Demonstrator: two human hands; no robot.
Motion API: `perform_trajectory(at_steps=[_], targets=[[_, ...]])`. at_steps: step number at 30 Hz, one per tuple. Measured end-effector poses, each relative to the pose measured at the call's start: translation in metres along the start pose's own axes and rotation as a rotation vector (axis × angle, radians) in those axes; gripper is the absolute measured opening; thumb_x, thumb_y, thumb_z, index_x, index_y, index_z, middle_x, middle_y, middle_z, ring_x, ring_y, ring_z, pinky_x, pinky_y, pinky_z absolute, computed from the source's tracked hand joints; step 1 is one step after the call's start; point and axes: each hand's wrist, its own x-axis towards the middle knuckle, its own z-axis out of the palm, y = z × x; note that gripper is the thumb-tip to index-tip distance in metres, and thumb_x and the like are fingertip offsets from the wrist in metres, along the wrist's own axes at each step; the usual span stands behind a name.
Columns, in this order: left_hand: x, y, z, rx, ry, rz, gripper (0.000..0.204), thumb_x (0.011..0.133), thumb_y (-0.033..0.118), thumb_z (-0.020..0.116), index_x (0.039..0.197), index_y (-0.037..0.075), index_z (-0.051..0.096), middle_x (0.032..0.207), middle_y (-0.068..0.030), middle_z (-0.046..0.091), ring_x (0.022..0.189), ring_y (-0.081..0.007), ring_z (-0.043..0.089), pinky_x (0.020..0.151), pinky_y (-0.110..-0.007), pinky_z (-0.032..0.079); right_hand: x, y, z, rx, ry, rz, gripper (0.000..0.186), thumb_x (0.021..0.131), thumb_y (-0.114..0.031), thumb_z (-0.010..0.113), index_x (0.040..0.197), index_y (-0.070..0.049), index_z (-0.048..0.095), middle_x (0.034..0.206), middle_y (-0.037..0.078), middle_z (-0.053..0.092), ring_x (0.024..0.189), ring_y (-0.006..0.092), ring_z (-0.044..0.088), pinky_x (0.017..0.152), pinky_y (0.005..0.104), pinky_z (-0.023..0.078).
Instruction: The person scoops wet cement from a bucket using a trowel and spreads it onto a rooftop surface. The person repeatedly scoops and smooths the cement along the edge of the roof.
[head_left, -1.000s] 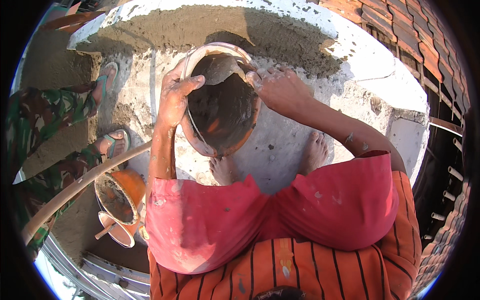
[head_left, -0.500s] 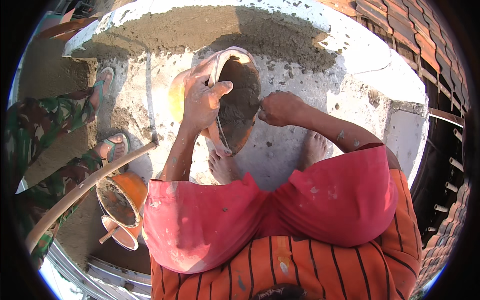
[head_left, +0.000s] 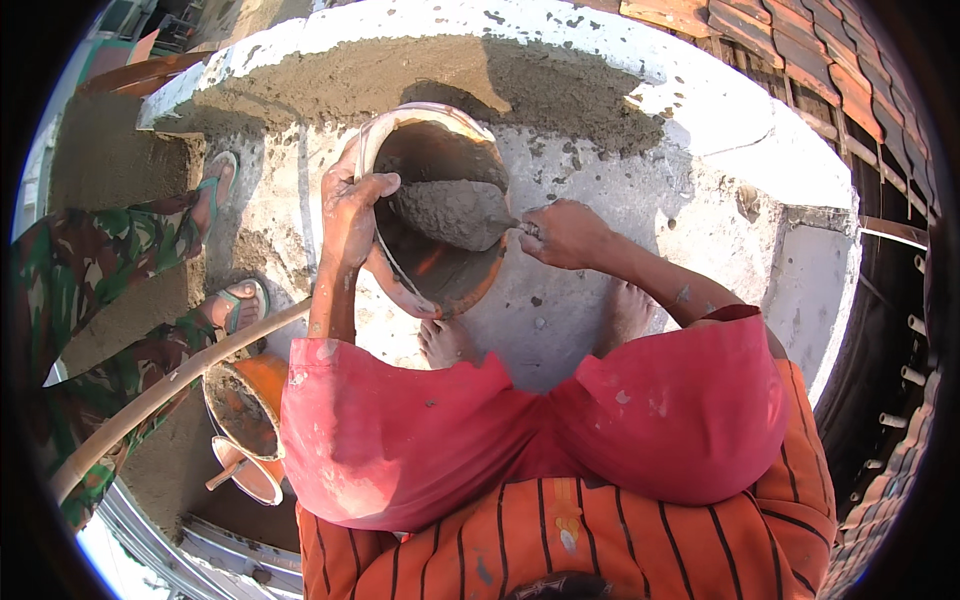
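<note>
A worn orange bucket (head_left: 384, 127) tilts above my feet, its mouth turned toward me. My left hand (head_left: 348, 217) is closed on its left rim, thumb over the edge. In my right hand (head_left: 567, 234) is the handle end of a trowel (head_left: 512, 225), the fist wrapped round it at the bucket's right side. A thick heap of wet grey mortar (head_left: 452, 212) covers the blade inside the bucket's mouth, so the blade itself is mostly hidden. Just beyond, fresh mortar (head_left: 400, 82) coats the face of a low white-topped wall (head_left: 700, 95).
At left stands another person in camouflage trousers (head_left: 150, 240) and sandals. A long wooden pole (head_left: 180, 368) slants past a second orange bucket (head_left: 268, 385) and a smaller orange container (head_left: 262, 485) with a wooden stick. Roof tiles (head_left: 850, 90) border the right.
The bucket and my left hand have shifted left, and the bucket's mouth has turned more toward me. The trowel has come up into sight with mortar heaped on it.
</note>
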Motion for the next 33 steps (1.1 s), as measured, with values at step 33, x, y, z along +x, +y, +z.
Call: perform_trajectory(at_steps=[33], targets=[[0.034, -0.025, -0.077, -0.235, 0.13, -0.205, 0.029, 0.07, 0.005, 0.057, 0.097, -0.006, 0.059, 0.094, -0.0139, 0.062, 0.088, -0.0218, 0.06, 0.087, -0.033, 0.048, -0.058, 0.133, -0.072, -0.053, 0.122, 0.11, 0.035, 0.086, -0.039, 0.059, 0.104, -0.01, 0.062, 0.076, 0.02, 0.064, 0.08, 0.0373, 0.062, 0.073, 0.0471, 0.048]])
